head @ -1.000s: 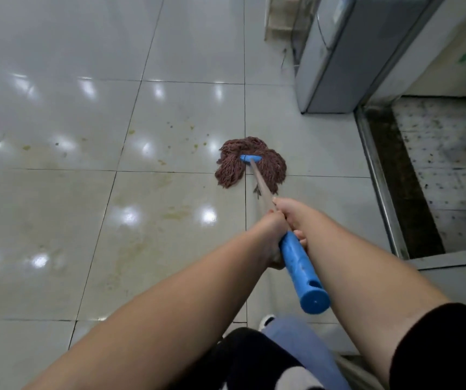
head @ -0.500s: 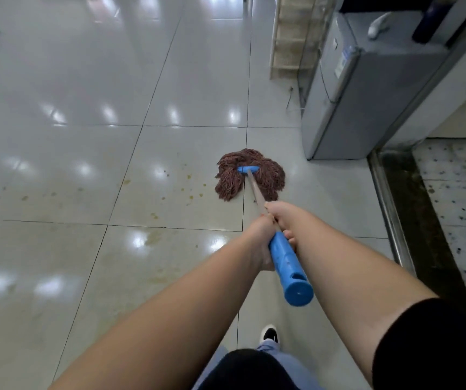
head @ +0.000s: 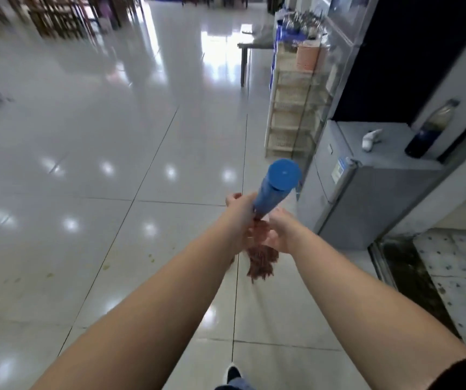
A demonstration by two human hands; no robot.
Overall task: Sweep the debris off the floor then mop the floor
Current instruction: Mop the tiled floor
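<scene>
I'm on the mopping part. My left hand [head: 240,205] grips the mop's blue handle [head: 278,187]; my right hand [head: 278,235] hangs loose-fingered just beside it. The red mop head [head: 261,261] dangles over the tiled floor [head: 113,164], where yellowish spots [head: 105,267] remain leftward.

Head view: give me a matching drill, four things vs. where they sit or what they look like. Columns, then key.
Things:
1. mop handle grip
2. mop head
3. dark bottle
4. cream rack

Descriptions:
A. reddish-brown strands below the hands
B. stands on the grey cabinet
C. blue, its end facing the camera
D. stands on the floor beyond the grey cabinet

Pairs: 1-C, 2-A, 3-B, 4-D
</scene>
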